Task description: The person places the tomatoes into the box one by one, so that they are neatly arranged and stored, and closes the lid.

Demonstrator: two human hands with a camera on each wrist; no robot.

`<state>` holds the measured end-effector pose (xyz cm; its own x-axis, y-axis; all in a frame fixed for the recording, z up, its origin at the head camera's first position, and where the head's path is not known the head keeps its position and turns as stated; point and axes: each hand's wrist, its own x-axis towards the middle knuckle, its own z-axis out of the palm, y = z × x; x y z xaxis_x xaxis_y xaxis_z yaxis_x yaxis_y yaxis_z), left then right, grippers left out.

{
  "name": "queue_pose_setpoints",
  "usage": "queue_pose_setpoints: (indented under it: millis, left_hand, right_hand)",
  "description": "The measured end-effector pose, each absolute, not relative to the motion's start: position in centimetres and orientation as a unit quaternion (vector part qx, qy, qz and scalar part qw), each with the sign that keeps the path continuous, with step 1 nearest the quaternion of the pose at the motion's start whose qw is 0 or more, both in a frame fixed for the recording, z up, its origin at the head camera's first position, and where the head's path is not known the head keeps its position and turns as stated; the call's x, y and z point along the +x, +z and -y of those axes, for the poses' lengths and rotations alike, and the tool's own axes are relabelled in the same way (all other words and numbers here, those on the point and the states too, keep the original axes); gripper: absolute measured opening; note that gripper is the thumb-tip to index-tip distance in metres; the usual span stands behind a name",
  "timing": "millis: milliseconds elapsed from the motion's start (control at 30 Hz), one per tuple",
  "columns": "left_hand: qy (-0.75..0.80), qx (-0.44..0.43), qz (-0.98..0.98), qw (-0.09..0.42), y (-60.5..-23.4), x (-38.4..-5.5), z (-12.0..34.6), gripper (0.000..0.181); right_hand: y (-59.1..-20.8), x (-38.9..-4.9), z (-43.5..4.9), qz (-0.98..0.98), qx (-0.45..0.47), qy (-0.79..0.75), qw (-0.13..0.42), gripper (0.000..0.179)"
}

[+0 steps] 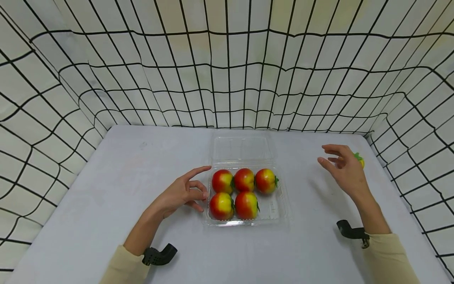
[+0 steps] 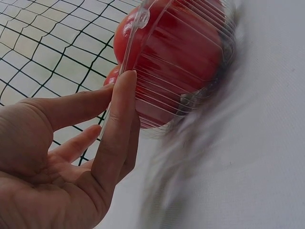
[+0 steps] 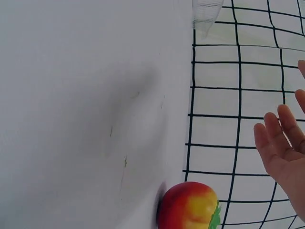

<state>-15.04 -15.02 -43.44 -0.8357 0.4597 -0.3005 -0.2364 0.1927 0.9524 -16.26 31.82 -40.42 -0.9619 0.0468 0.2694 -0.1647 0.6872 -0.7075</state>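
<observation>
A clear plastic clamshell box (image 1: 280, 213) lies open on the white surface, its lid (image 1: 242, 148) folded back at the far side. Inside sit several round red-and-yellow fruits (image 1: 245, 205) with green leaves; the front right spot holds none. My left hand (image 1: 181, 195) is at the box's left side, and in the left wrist view its thumb and fingers pinch the rim. To the right, my right hand (image 1: 345, 169) hovers with loosely bent fingers, holding nothing. Beyond it, partly hidden in the head view, lies another red-and-yellow fruit (image 3: 188, 207) with a green leaf.
A black wire grid (image 1: 228, 79) with pale backing rises behind the white table (image 1: 159, 146) and along both sides. Its right panel runs close to the lone fruit. Each wrist carries a black camera mount (image 1: 159, 255).
</observation>
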Motion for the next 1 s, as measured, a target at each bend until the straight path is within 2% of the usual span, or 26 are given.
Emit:
queue_pose_setpoints:
  millis: [433,1000]
  left_hand:
    - [0.63,0.077,-0.721,0.277,-43.5,-15.1,15.0,0.079]
    - [0.629,0.076,-0.724,0.274,-43.5,-15.0,15.1,0.078]
  right_hand:
    - [-40.1,-16.9,-34.1,0.909,-0.016,0.382,0.165,0.05]
    - [-40.6,-17.2,-36.6,0.903,-0.068,0.397,0.15,0.055]
